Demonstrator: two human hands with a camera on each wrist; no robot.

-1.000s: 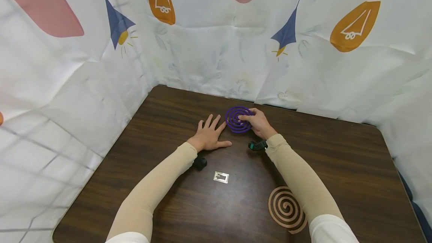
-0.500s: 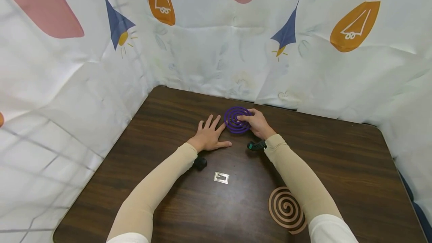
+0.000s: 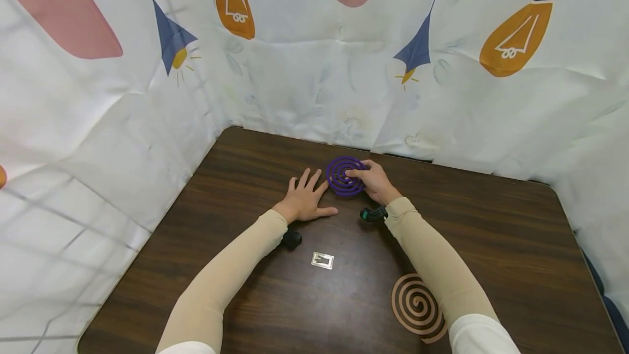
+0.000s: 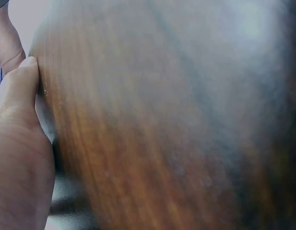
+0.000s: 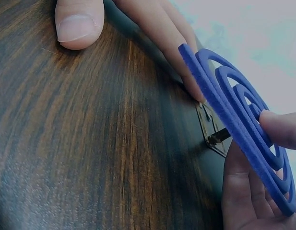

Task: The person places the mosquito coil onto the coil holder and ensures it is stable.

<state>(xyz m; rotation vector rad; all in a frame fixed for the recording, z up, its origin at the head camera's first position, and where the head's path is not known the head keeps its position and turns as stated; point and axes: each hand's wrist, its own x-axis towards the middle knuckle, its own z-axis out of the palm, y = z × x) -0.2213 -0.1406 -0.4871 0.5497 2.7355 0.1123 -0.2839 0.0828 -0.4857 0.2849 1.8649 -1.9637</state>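
My left hand [image 3: 303, 202] lies palm down on the table with its fingers spread. One of its fingertips touches a small metal stand [image 5: 218, 138], whose prong rises close to the purple mosquito coil [image 5: 229, 127]. My right hand [image 3: 377, 180] pinches that coil, thumb on its upper face near the centre and fingers beneath. Tilted, the coil stays above the tabletop over the stand. Whether the prong sits in the coil's slot is hidden from every view. In the left wrist view the left thumb [image 4: 28, 79] shows beside a blurred tabletop.
A flat metal stand plate [image 3: 322, 260] lies nearer on the brown table [image 3: 275, 299]. A brown mosquito coil [image 3: 416, 306] lies at the right, partly beneath the right forearm. Behind the table hangs a white printed curtain [image 3: 304, 86].
The purple mosquito coil and my right hand have shifted slightly left. My left hand stays flat in the same place.
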